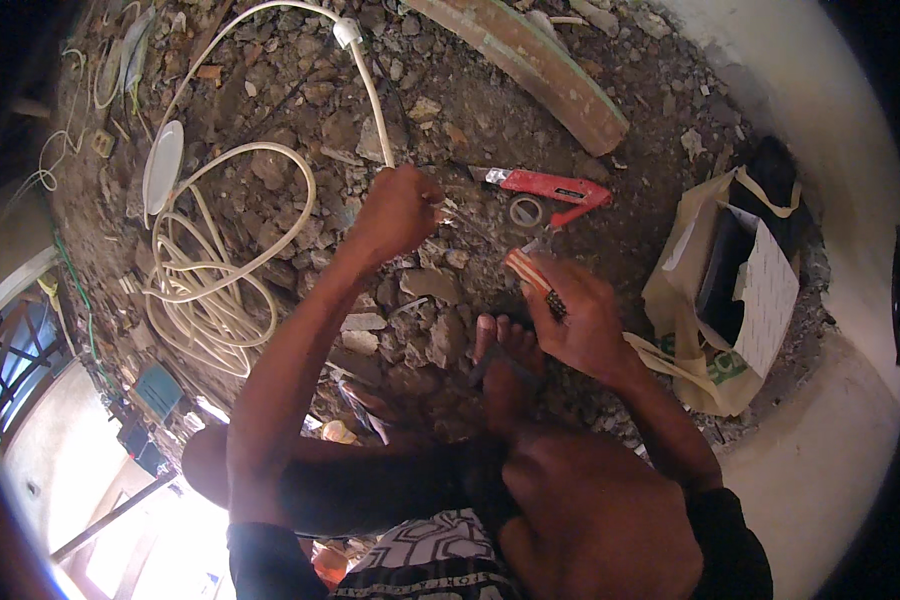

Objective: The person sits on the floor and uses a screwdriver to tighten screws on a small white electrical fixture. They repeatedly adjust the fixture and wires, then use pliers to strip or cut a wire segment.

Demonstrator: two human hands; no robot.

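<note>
My left hand [398, 212] is closed round the end of a white cable [372, 105], which rises from the fist and loops back to the left. A white fitting [347, 33] sits on that cable farther off. In my right hand [582, 315] is a tool with an orange-and-white striped handle [530, 268]; its tip is hard to make out, pointing toward the left hand. Just beyond the hands lie a red-handled tool [555, 190] with a metal end and a small roll of tape [527, 211].
Cable coils [205, 290] and a white oval plate-like piece [164, 168] lie at left on rubble ground. A curved plank [540, 75] is at the far side. A beige bag [690, 300] holding an open white box [770, 290] stands right, by a pale wall [820, 90].
</note>
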